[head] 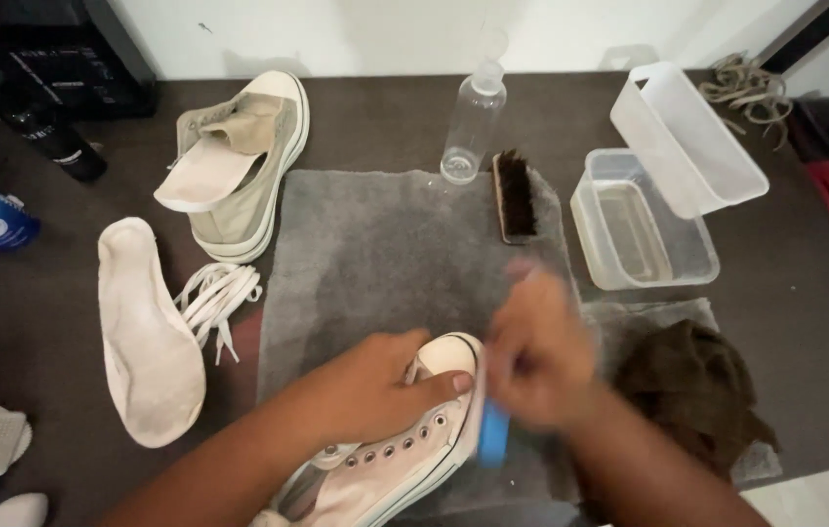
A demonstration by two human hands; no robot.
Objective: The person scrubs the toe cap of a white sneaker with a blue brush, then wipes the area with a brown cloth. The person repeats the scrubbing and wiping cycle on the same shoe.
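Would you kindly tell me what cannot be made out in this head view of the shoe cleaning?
- Right hand: motion-blurred, so its grip is unclear.
- Blue object: mostly hidden by the right hand and the sneaker; kind uncertain.
- Sneaker under the left hand: heel cut off by the bottom edge.
- Clear plastic container: whether it holds water is uncertain.
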